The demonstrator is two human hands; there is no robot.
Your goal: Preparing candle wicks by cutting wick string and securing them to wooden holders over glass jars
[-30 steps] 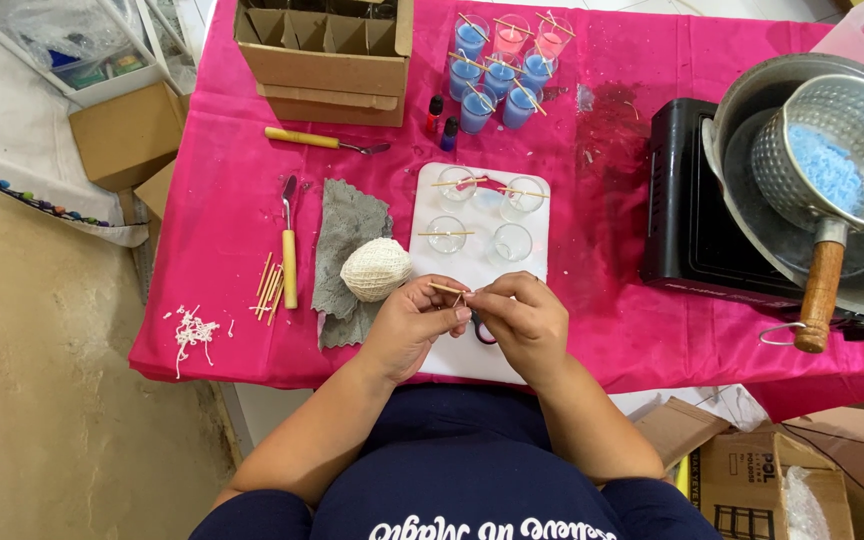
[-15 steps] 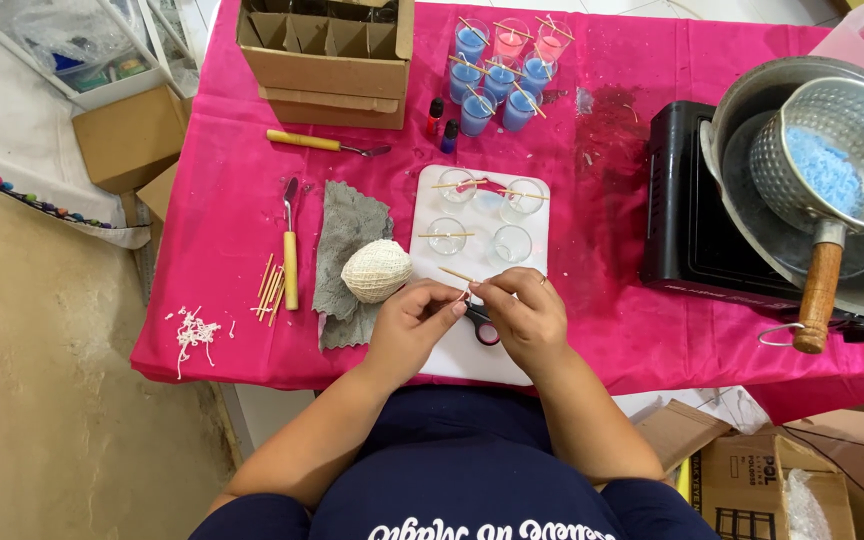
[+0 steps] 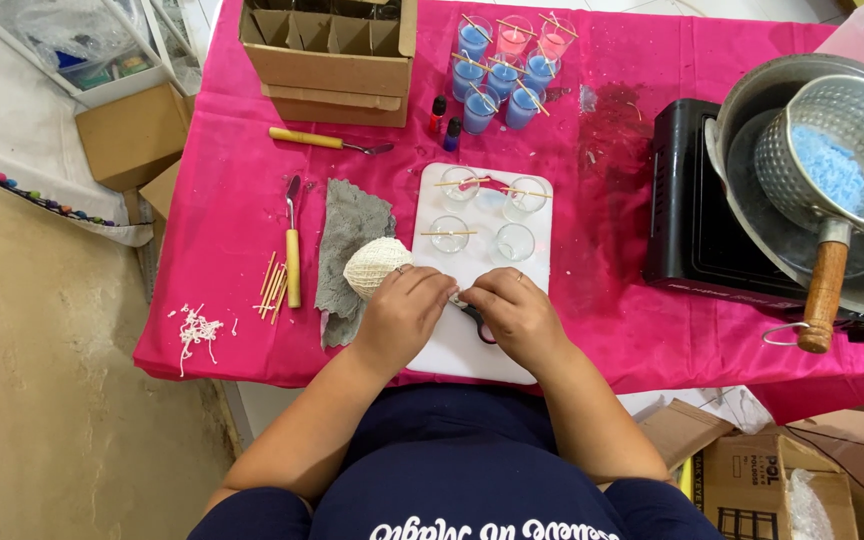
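Both hands meet over the near edge of the white board (image 3: 532, 200): the left hand (image 3: 400, 312) is curled with fingertips pinched on something too small to tell, and the right hand (image 3: 515, 315) is closed around dark-handled scissors (image 3: 475, 322). Just beside the left hand lies a ball of cream string (image 3: 374, 266) on a grey cloth (image 3: 352, 225). Small glass cups (image 3: 449, 233) stand on the board, which rests on the pink worktop (image 3: 232, 200).

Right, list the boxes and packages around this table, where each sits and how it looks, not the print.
Divided carton: table's far edge, open, brown.
Plain cartons: floor, left of table, brown, closed.
Printed carton: floor, lower right, brown, dark print, open.
Clear plastic bags: top left, crumpled.
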